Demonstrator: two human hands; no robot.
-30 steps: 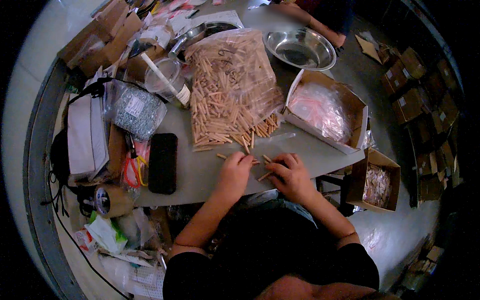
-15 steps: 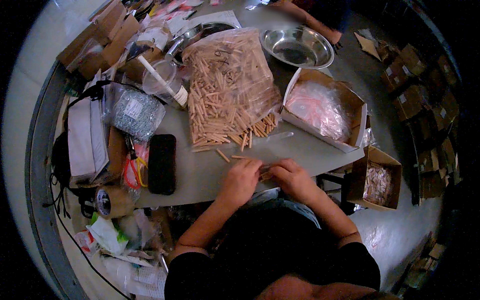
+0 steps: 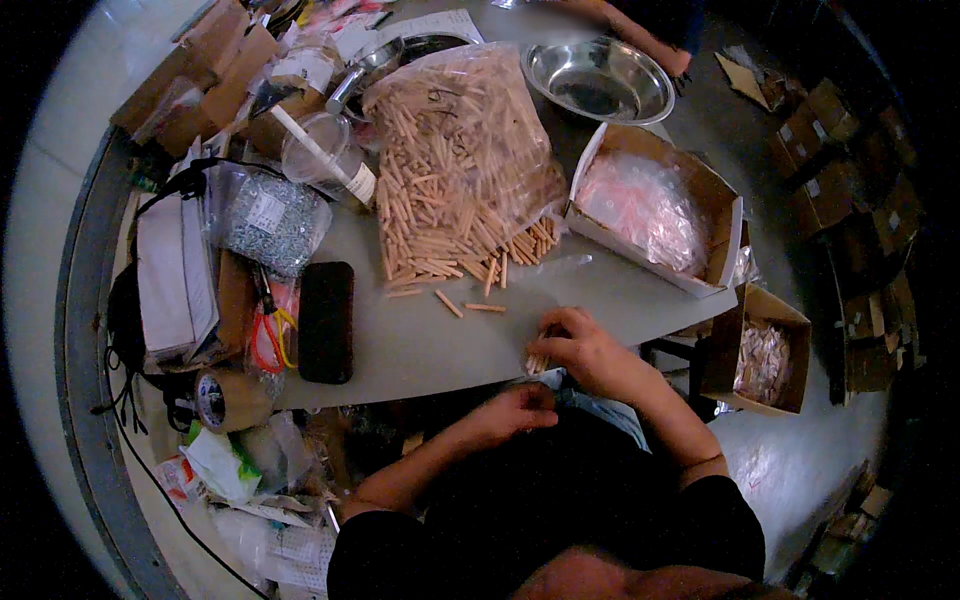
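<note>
Dowels [image 3: 537, 362] stayed pinched in my right hand [image 3: 590, 350] as both hands drew back off the bench [image 3: 420, 340] edge, left hand [image 3: 515, 410] dropping below, clenched on something I couldn't tell.

**Wood, Plastic, Steel and Card**

The short pale wooden dowels [image 3: 455, 215] looked matt and smooth, spilling from a glossy, crinkled clear plastic bag [image 3: 470, 90]. The round steel bowl [image 3: 598, 80] shone. The brown cardboard box [image 3: 722, 215] was dull, its pink plastic bags [image 3: 645, 205] glossy. The grey desk [image 3: 420, 340] looked smooth and matt; the flat black phone [image 3: 326, 321] faintly glossy.
</note>
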